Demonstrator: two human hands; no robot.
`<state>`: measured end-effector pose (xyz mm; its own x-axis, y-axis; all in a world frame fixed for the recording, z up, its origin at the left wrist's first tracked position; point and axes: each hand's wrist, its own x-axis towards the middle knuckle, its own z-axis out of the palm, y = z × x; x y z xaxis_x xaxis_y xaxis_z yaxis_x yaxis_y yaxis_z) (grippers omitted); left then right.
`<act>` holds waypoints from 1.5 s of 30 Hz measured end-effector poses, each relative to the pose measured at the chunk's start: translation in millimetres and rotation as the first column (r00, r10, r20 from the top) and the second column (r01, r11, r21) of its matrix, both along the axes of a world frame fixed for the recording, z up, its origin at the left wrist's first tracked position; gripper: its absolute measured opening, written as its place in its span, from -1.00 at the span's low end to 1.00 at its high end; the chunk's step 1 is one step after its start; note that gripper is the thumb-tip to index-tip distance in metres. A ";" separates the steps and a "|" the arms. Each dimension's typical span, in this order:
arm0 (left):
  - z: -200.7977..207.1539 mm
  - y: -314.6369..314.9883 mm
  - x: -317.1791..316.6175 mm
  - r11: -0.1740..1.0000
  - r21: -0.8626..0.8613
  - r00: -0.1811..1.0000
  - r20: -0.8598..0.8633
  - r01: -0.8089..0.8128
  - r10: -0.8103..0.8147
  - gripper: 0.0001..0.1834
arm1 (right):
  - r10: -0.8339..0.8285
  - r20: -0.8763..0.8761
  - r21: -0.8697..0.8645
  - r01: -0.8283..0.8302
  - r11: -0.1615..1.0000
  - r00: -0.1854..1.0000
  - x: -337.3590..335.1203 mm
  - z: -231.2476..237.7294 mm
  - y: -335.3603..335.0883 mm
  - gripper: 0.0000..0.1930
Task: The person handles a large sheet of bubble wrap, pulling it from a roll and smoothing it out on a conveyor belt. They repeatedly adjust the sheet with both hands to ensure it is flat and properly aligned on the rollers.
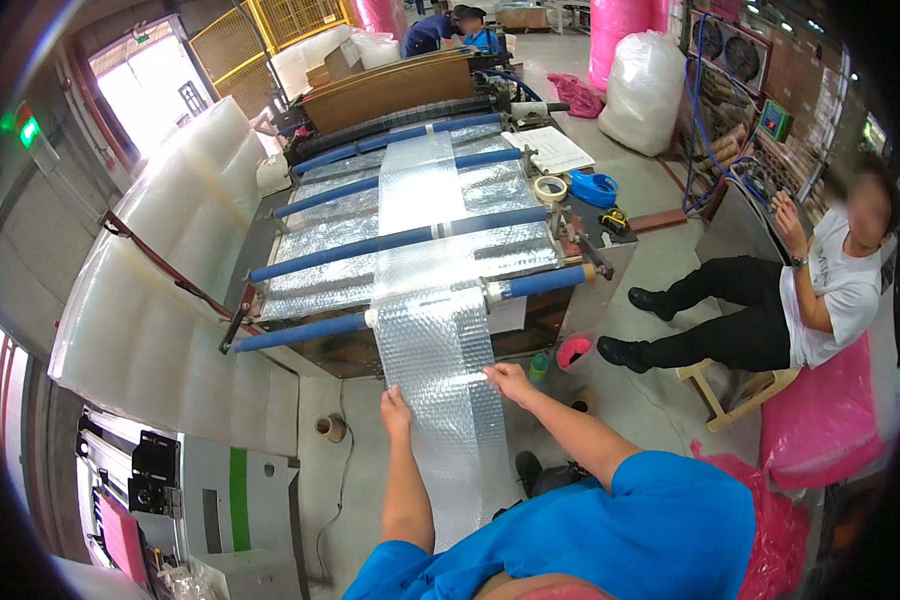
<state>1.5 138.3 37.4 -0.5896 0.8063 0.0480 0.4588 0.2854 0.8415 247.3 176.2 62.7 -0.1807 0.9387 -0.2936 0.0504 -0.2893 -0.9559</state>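
A long strip of clear bubble wrap runs over the blue rollers of a machine and hangs down in front of me toward my body. My left hand grips its left edge, fingers closed on the film. At the opposite edge, slightly higher up, my right hand pinches the strip. Between the hands the wrap is spread fairly flat, with a bright glare streak near the right hand. Silvery film lies beneath the upper rollers.
Large rolls of bubble wrap stand along the left. Tape rolls and a tape measure lie on the machine's right side. A seated person is at the right, legs stretched toward the machine. A cardboard tube and a cable are on the floor.
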 end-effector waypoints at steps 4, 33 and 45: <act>19.1 31.7 -3.3 0.999 0.040 1.000 0.005 -0.021 0.021 -0.57 | -0.017 -0.036 0.078 0.020 0.997 0.999 -5.3 8.3 24.2 -0.73; -21.9 -188.6 10.5 0.992 -0.123 0.972 0.234 0.014 0.015 -0.40 | 0.285 0.024 -0.325 -0.262 0.908 0.958 0.9 -31.1 -199.9 -0.66; 92.7 -217.3 7.2 0.988 -0.117 0.991 0.108 0.098 -0.085 -0.50 | 0.323 -0.175 -0.212 -0.356 0.910 0.930 7.2 30.0 -222.9 -0.73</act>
<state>8.6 -79.0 130.1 -0.5099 0.8531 -0.1103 0.4010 0.3492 0.8469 254.5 -46.7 92.7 -0.5288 0.7199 -0.4495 0.0633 -0.4946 -0.8668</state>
